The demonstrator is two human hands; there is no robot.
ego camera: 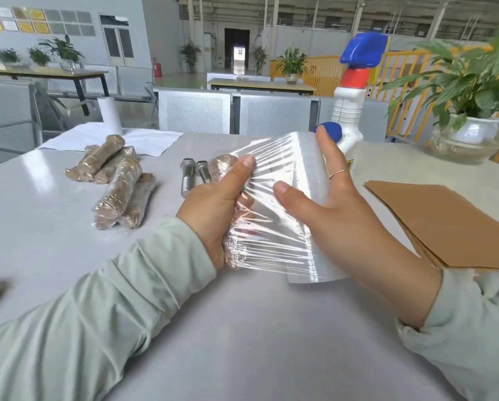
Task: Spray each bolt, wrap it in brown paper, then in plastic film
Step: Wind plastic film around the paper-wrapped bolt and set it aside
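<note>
Honestly nothing readable here. The framed certificates [25, 20] on the back wall and the spray bottle [347, 111] label are too blurry.

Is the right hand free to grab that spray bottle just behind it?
Probably not yet. The right hand holds the film roll, stretched to the wrapped bolt in the left hand. The spray bottle stands close behind with nothing between, so it looks reachable once the roll is set down.
</note>
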